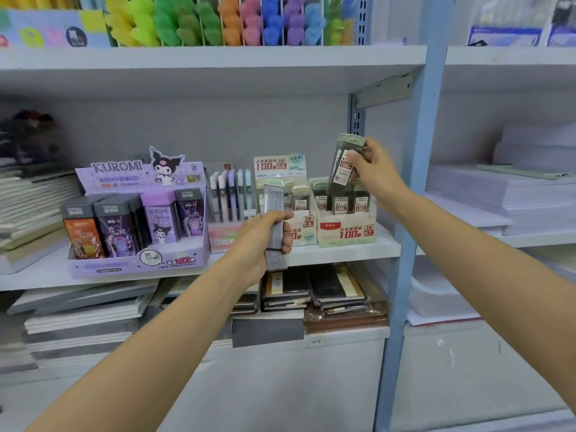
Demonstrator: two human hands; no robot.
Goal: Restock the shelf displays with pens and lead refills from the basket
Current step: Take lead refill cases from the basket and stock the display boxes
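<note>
STATIONERY AISLE: On the middle shelf, the purple Kuromi display box stands at left, with a rack of pastel pens just beside it. My left arm extends from the lower left, forearm angled upward. The left hand is clenched round a banded stack of lead refill cases, held upright in front of the 0.5 refill box. The stack shows me thin grey edges, a pale green cap on top and a dark band near its lower end. To the right, the 0.7 refill box holds rows of dark cases with red-and-white labels. My right arm comes in from the lower right, and the right hand pinches a small clutch of refill cases by their upper halves. There are perhaps two or three, as the blur hides the count. They tilt with green caps uppermost, directly above the 0.7 refill box. Farther right, a blue upright post divides the bays, and stacks of white paper fill the neighbouring shelves.
</note>
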